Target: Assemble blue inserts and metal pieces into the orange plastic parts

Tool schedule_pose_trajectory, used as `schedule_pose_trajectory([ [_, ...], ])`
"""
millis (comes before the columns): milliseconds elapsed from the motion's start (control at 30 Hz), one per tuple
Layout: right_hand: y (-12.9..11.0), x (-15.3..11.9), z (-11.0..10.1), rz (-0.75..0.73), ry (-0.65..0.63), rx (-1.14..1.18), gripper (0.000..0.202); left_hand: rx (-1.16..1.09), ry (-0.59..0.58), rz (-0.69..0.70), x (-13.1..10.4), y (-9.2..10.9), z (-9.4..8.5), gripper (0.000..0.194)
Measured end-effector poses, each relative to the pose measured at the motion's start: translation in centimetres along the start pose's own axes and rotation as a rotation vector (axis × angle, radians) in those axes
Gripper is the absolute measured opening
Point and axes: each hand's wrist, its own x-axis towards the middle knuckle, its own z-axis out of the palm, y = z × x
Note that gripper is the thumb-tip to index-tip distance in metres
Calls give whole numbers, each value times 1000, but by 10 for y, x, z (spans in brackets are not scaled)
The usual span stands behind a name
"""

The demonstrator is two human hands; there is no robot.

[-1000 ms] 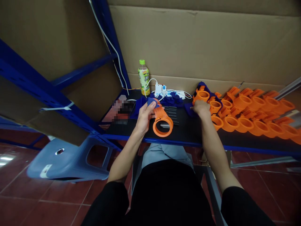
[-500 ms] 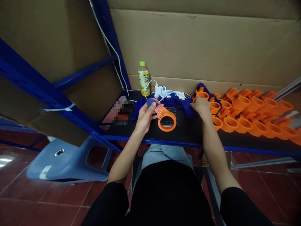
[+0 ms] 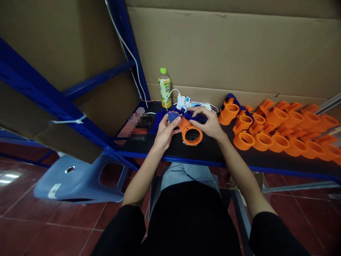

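Note:
My left hand [image 3: 165, 133] grips an orange ring-shaped part [image 3: 192, 136] by its narrow end, with the ring pointing right. A piece of blue material [image 3: 173, 116] lies at that narrow end, by my left thumb. My right hand [image 3: 206, 121] is just above and to the right of the ring, its thumb and forefinger apart with nothing visible between them. Behind both hands, more dark blue pieces [image 3: 161, 119] lie on the black tabletop [image 3: 210, 152].
Rows of orange ring parts [image 3: 285, 142] stand on the right. A green-capped bottle [image 3: 165, 89] and white chargers [image 3: 181, 101] with cables stand at the back. Blue shelf posts rise at left, beside a blue-grey stool [image 3: 80, 179].
My right hand has moved left from the orange parts and blue material at the right to beside the held part. The ring in my left hand has shifted slightly right and up.

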Motion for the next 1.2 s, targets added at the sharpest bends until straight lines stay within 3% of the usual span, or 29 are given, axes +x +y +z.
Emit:
schedule_pose_trajectory([
  [100,1,-1,2,89,-84,179,32,23,-7,23,-1,0,-1,52],
  [233,6,0,0,103,-71,194,41,20,-13,65,-2,-1,1,54],
  [567,9,1,-4,37,-99,154,35,87,33,141,-2,0,2,52],
  [1000,7,-1,-2,137,-161,270,47,131,40,230,-5,5,3,54],
  [1200,8,3,10,290,-38,457,50,171,-35,248,-15,9,10,59],
])
